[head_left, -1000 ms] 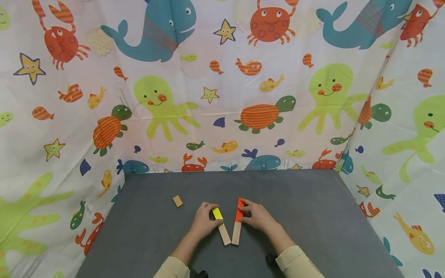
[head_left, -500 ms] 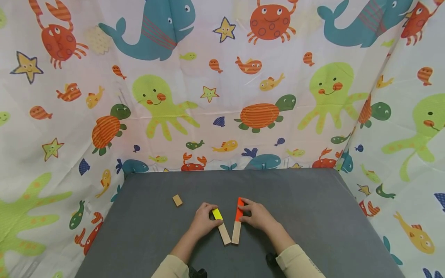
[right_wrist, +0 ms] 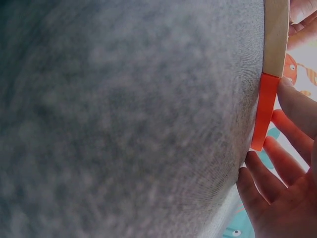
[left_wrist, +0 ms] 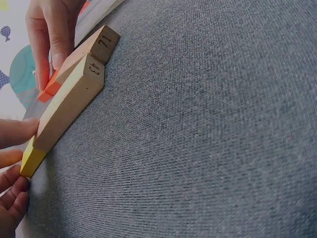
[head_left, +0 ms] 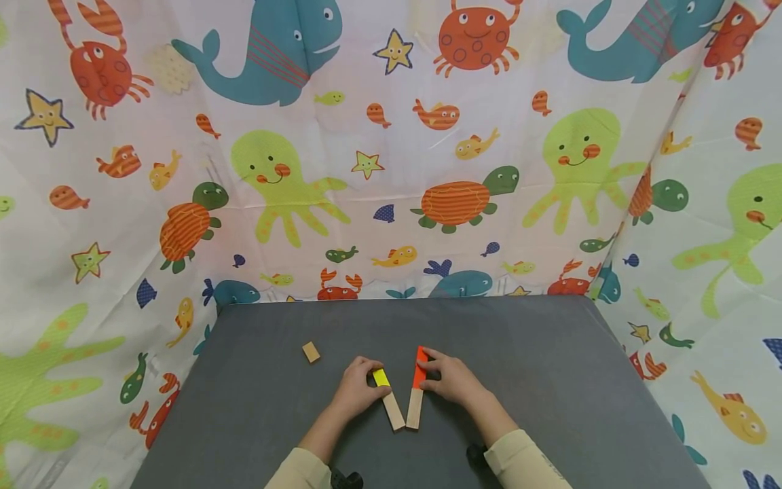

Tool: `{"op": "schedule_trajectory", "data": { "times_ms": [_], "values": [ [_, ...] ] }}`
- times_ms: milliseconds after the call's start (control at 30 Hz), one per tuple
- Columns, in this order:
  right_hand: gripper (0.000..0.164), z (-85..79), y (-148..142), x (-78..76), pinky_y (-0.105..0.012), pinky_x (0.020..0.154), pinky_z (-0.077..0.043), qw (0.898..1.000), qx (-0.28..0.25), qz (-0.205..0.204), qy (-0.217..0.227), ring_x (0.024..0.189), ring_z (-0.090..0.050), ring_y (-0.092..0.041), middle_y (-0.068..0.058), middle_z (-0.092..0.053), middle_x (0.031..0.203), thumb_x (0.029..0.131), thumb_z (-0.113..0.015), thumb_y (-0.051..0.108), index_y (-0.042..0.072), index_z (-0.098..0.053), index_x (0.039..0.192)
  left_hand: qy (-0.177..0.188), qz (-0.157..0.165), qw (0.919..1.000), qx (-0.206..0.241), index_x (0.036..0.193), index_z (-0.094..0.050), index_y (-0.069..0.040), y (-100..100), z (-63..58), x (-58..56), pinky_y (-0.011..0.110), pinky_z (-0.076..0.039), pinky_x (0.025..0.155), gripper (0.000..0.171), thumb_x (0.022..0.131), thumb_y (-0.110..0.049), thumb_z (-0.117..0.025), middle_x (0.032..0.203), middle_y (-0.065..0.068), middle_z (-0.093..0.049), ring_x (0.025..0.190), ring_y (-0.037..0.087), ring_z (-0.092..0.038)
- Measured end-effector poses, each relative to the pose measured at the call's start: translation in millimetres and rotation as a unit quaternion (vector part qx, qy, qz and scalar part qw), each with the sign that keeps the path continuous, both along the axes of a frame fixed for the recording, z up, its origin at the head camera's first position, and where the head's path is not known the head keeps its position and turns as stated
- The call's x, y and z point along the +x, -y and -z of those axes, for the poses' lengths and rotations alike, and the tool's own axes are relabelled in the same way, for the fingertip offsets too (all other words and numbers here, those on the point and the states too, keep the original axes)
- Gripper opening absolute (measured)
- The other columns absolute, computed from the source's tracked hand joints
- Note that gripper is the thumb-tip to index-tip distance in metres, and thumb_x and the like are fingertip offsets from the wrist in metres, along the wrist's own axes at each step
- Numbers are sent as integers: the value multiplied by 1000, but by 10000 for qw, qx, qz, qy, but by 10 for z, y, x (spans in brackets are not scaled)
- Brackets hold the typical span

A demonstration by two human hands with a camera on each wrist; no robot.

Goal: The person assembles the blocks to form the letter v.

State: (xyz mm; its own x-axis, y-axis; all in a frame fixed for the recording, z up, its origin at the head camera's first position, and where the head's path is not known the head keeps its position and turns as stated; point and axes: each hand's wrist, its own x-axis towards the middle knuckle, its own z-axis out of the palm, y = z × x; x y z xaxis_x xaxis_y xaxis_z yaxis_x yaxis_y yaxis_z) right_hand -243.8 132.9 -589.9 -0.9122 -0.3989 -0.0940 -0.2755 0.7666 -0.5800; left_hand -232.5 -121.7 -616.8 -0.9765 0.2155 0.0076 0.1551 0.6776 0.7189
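Note:
My left hand (head_left: 356, 390) pinches a yellow wooden block (head_left: 381, 378) on the grey table. A plain wooden block (head_left: 394, 412) continues from its near end, and the left wrist view shows "43" on that block's end. With the thumb and fingers of my right hand (head_left: 455, 382) I hold an orange block (head_left: 418, 378). It lines up end to end with a second plain block (head_left: 414, 410), whose end reads "71" (left_wrist: 105, 41). Together the two rows form a narrow V, the near ends touching or almost so. In the right wrist view, the right thumb (right_wrist: 296, 101) lies near the orange-plain joint.
A small plain wooden block (head_left: 311, 352) lies by itself to the left, beyond my left hand. The grey tabletop (head_left: 525, 367) reaches back to a curtain (head_left: 366, 224) printed with sea animals, which also hangs along both sides.

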Motion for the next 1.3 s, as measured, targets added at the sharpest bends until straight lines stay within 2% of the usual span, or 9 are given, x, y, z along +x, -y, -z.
{"op": "schedule_trajectory", "data": {
  "times_ms": [367, 567, 767, 967, 1133, 1300],
  "values": [
    [54, 31, -4, -6, -57, 109, -43, 9999, -53, -43, -111, 140, -45, -40, -9, -41, 159, 89, -78, 28, 15, -63, 139, -198, -84, 9997, 87, 126, -68, -10, 46, -78, 5, 47, -51, 93, 50, 83, -30, -83, 114, 8, -59, 103, 23, -57],
    [54, 35, -8, -5, -57, 110, -42, 10000, -58, -29, -71, 141, -44, -40, -8, -39, 160, 90, -77, 29, 16, -63, 140, -402, -150, 9988, 226, 125, -68, -9, 120, -110, -8, 50, -52, 94, 49, 83, -28, -83, 115, 11, -59, 108, 29, -60],
    [54, 30, -6, 4, -59, 111, -40, 9999, -97, -36, -40, 142, -43, -41, -8, -39, 161, 90, -78, 28, 16, -62, 140, -580, -168, 9976, 342, 128, -67, -9, 221, -143, -43, 49, -53, 92, 49, 84, -28, -81, 116, 13, -59, 107, 28, -59],
    [54, 38, -8, 8, -58, 111, -40, 9999, -150, -65, -22, 142, -42, -41, -8, -39, 161, 90, -77, 28, 15, -62, 140, -496, -184, 9971, 545, 132, -65, -10, 332, -224, -54, 51, -52, 94, 51, 86, -26, -81, 120, 15, -59, 109, 30, -59],
    [54, 41, -14, 11, -59, 111, -40, 9999, -162, -30, -26, 142, -42, -41, -8, -38, 161, 91, -77, 28, 15, -61, 141, -609, -197, 9962, 597, 132, -64, -8, 389, -275, -80, 52, -52, 94, 53, 86, -29, -81, 120, 17, -59, 110, 31, -58],
    [54, 48, -14, 13, -59, 111, -40, 9999, -153, 7, -38, 142, -42, -41, -8, -39, 161, 90, -77, 28, 15, -62, 140, -562, -404, 9959, 584, 132, -65, -10, 454, -289, -89, 51, -52, 95, 53, 86, -31, -80, 123, 16, -59, 112, 29, -57]
  ]
}}
